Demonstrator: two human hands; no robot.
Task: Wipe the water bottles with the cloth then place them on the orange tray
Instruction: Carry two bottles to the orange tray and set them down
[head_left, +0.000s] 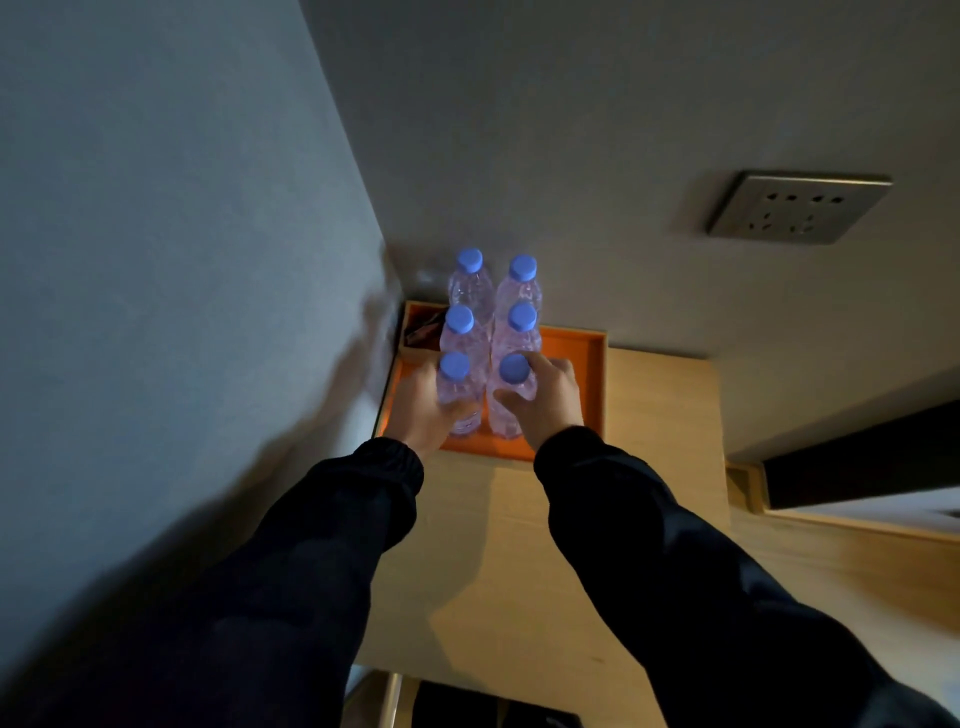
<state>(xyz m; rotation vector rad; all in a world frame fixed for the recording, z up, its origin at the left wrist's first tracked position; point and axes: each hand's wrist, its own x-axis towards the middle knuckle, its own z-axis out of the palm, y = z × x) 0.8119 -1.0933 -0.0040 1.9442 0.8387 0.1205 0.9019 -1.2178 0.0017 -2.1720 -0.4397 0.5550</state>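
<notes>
Six water bottles (491, 332), 2 cols, upright on orange tray (576, 364) at 12 o'clock. L hand (423, 402) wraps near-left btl (457, 395); R hand (543, 402) wraps near-right btl (511, 397). Wood table (545, 545) under tray.

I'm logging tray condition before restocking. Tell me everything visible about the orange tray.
The orange tray is a shallow rectangular tray with a low raised rim, lighter along the rim's top edge. It sits flat on the light wooden tabletop, pushed into the wall corner. Six clear, blue-capped water bottles stand upright in two rows on its left part; its right part is bare. A dark item lies at its far-left corner, unclear.
</notes>
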